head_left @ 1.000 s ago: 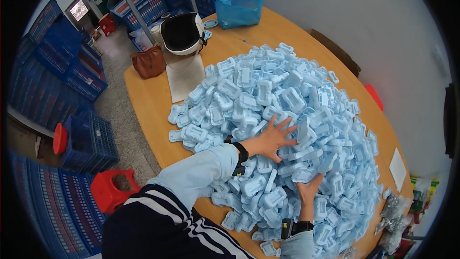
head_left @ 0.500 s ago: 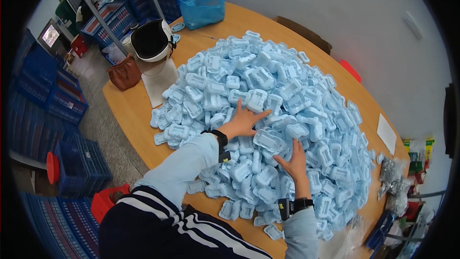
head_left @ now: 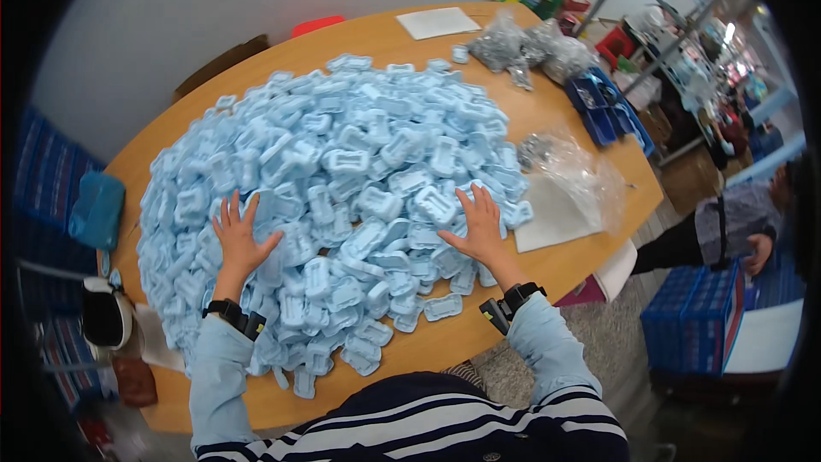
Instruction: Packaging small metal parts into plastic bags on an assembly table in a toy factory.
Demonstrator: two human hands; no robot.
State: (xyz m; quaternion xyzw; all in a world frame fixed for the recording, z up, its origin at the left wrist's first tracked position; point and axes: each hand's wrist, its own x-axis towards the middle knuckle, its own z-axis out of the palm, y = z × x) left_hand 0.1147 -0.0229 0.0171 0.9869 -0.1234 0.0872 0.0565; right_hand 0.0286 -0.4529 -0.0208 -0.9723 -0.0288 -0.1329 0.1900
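A wide heap of light blue plastic pieces [head_left: 346, 162], each a small rounded rectangle with a slot-like recess, covers much of the wooden table [head_left: 479, 325]. Over the left part of the heap is my left hand [head_left: 243, 244], its fingers spread and nothing in them. My right hand [head_left: 481, 231] is at the heap's right side, thumb and fingers apart, also holding nothing. Both palms lie close above or against the pieces; whether they touch them I cannot tell. Black bands with small devices circle both wrists.
Clear bags of small grey parts [head_left: 513, 43] and a blue divided tray [head_left: 605, 107] are at the far right. Nearer lie plastic film [head_left: 590, 188] and a white sheet [head_left: 547, 221]. A helmet [head_left: 107, 312] and brown pouch [head_left: 135, 381] sit left. Another person [head_left: 727, 227] is beyond the table's right.
The view has swung to the right, bringing the table's right end and another person into sight. My hands have moved apart, from the middle of the heap to its left and right parts.
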